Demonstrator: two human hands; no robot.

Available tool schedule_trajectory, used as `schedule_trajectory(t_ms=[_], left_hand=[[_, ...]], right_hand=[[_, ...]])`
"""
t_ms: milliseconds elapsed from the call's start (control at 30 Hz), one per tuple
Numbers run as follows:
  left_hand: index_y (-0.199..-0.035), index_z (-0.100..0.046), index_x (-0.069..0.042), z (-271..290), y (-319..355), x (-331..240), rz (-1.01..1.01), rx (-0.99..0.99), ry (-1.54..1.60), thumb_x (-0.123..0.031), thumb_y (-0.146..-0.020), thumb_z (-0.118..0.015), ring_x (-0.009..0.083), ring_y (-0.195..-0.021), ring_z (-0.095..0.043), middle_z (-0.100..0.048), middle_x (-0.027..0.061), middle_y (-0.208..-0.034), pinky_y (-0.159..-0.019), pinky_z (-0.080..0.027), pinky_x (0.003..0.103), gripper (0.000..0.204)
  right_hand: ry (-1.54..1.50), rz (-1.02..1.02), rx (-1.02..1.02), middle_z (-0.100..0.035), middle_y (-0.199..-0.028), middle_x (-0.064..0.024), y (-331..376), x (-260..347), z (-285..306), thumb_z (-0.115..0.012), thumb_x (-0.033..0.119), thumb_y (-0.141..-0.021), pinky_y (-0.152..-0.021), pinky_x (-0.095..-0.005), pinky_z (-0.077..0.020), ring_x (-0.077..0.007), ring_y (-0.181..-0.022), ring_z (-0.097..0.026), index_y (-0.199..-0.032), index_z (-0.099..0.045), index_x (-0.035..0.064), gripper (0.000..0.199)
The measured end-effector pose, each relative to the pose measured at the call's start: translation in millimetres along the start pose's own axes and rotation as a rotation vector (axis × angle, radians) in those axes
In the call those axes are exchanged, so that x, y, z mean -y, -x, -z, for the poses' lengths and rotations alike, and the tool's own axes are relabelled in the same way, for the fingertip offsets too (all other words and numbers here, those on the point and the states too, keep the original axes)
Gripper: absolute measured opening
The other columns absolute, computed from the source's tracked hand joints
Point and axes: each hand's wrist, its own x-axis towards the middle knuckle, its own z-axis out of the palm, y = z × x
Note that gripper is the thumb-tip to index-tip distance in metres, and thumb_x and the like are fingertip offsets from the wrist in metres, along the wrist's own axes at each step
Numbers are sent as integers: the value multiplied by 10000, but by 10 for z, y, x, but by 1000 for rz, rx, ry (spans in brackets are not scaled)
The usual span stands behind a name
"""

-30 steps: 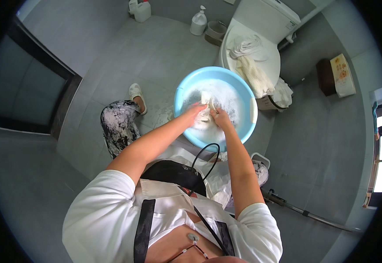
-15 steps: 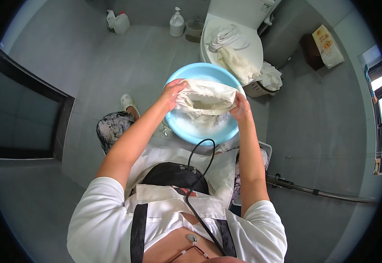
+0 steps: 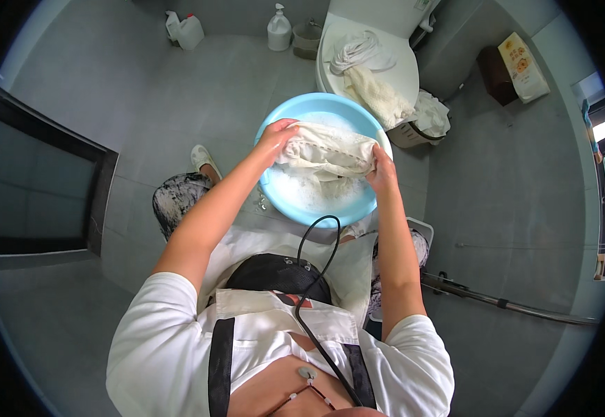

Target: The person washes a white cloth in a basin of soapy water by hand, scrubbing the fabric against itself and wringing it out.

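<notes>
wet cloth held over basin, both hands engaged

left hand (image 3: pixel 278 135) is closed on the left end of a wet cream cloth (image 3: pixel 327 156). right hand (image 3: pixel 384 174) is closed on the right end of the same cloth. the cloth is bunched between the two hands and held above a light blue basin (image 3: pixel 316 111), at about 12 o'clock from the person's chest. the basin holds sudsy water (image 3: pixel 302 191) and stands on the grey floor (image 3: pixel 177 90) in front of the person's knees.

at 1 o'clock from the basin, just beside its rim, stands a white toilet (image 3: pixel 393 42) with lid shut; a coiled white cloth (image 3: pixel 358 52) and a cream knitted cloth (image 3: pixel 379 97) lie on the lid. a white basket (image 3: pixel 420 125) with cloth sits at 3 o'clock from the basin, near it. a pump bottle (image 3: pixel 279 29) stands at 11 o'clock, and a white jug (image 3: pixel 190 31) at 10 o'clock, both well apart from the basin. a black cable (image 3: pixel 309 264) hangs from the person's chest.
</notes>
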Motion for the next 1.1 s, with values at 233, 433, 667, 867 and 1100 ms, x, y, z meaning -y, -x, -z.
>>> schedule_trajectory(t_ms=[233,433,667,867,1100], left_hand=[[-1255,-288,-27,-110,-361,854,7,-340,-495,-114,-709,-629,242,-1027,-462,-461,163,-1146,-856,-379,309,649],[-1240,-322,-64,-301,-284,897,110,-315,-869,-188,-766,-532,310,-1069,-446,-459,175,-1163,-890,-359,376,534],[-1089,-492,-75,-327,-135,884,128,-105,-1219,-162,-781,-483,304,-1035,-470,-529,164,-1058,-867,-374,400,320],[-838,-622,-41,-202,-64,718,-537,277,-1836,-174,-738,-531,313,-915,-544,-570,192,-965,-823,-416,395,190],[-914,-589,-26,-321,-135,580,90,-171,49,-346,-751,-614,163,-786,-548,-590,67,-865,-719,-448,303,359]], right_hand=[[1074,357,-159,-483,-1131,-189,-323,-383,53,-622,234,-747,-879,-348,-370,-284,-1042,-471,-1241,-347,49,595],[1693,9,-118,-524,-1074,-209,-305,-581,-219,-555,241,-758,-861,-371,-390,-339,-1014,-495,-1135,-454,36,441],[1638,174,-130,-537,-1042,-200,-421,-978,148,-449,129,-758,-830,-412,-408,-337,-969,-512,-1053,-518,38,316],[518,-136,-374,-526,-1050,-178,-802,-968,394,-468,158,-792,-772,-453,-436,-318,-924,-527,-1042,-501,-2,299],[74,-122,-127,-555,-947,-115,-446,-658,-61,-504,144,-788,-724,-324,-451,-221,-836,-538,-1038,-533,35,275]])
